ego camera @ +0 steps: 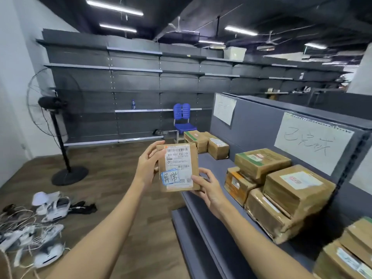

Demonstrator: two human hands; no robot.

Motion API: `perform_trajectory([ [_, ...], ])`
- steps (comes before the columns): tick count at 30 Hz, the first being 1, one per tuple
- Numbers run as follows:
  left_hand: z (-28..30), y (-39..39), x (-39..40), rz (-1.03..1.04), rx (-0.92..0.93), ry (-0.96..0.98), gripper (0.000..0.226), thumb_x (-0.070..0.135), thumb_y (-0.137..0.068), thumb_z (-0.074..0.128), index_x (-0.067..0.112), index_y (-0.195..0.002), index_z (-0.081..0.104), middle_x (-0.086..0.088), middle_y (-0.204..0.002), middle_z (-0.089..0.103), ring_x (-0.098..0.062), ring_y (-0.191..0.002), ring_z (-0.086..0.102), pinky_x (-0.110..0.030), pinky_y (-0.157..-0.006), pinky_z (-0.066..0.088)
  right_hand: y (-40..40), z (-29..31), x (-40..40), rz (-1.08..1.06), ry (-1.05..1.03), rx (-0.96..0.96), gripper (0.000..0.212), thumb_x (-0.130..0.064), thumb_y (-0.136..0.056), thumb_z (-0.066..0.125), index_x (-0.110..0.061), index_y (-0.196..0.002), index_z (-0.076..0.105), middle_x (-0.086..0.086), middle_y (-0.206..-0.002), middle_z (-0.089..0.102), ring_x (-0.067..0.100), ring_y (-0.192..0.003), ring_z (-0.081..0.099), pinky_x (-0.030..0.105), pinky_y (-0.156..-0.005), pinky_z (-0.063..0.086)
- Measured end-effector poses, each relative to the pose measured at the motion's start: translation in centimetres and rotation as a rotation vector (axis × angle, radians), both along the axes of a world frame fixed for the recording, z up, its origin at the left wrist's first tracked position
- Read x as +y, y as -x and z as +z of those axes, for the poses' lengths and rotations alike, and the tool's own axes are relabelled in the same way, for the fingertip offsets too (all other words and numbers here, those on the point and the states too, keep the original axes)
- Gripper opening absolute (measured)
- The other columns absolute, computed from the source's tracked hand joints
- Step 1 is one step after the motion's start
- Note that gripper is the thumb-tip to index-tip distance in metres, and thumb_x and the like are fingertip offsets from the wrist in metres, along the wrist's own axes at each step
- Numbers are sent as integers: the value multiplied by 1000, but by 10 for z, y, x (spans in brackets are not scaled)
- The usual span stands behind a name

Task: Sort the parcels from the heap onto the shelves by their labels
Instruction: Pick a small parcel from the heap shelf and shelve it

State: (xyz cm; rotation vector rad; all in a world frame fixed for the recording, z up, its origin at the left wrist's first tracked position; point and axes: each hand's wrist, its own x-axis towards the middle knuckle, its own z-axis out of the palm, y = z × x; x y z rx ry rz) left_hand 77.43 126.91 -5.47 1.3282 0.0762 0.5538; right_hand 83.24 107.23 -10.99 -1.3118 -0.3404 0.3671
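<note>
I hold a small brown cardboard parcel (178, 167) upright in front of me, its white shipping label facing me with a blue-edged handwritten sticker at the lower left. My left hand (148, 166) grips its left edge and my right hand (207, 187) holds its lower right corner. To the right runs a grey shelf (213, 178) with several taped brown parcels (281, 190) under a handwritten paper sign (312, 141). Two more parcels (207, 143) lie at the shelf's far end below another paper sign (224, 108).
A standing fan (54, 117) is at the left on the wooden floor. White devices and tangled cables (36, 228) lie at the lower left. A blue chair (183, 121) stands before long grey wall shelves (136, 89). More parcels (350, 252) sit at the lower right.
</note>
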Motion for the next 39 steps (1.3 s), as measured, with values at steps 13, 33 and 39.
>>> perform_trajectory([
  [13, -6, -247, 151, -111, 67, -17, 40, 30, -77, 69, 23, -116, 68, -5, -109, 75, -19, -94, 68, -36, -79, 50, -225, -11, 147, -144, -11, 36, 40, -9, -88, 74, -6, -123, 56, 16, -110, 75, 34, -104, 72, 43, -89, 58],
  [33, -18, -622, 213, -472, 136, -126, 31, 13, -95, 63, 27, -123, 67, -9, -115, 73, -23, -99, 68, -32, -70, 52, -520, -39, 220, -505, -96, 158, 30, -10, -88, 75, -15, -114, 62, 3, -100, 77, 17, -86, 71, 29, -75, 54],
  [39, -20, -697, 170, -766, 126, -185, 26, 14, -97, 61, 31, -116, 68, -8, -115, 73, -26, -105, 70, -37, -82, 56, -540, -37, 197, -783, -58, 164, 28, -16, -91, 72, -19, -118, 64, 9, -113, 75, 27, -104, 72, 39, -81, 58],
])
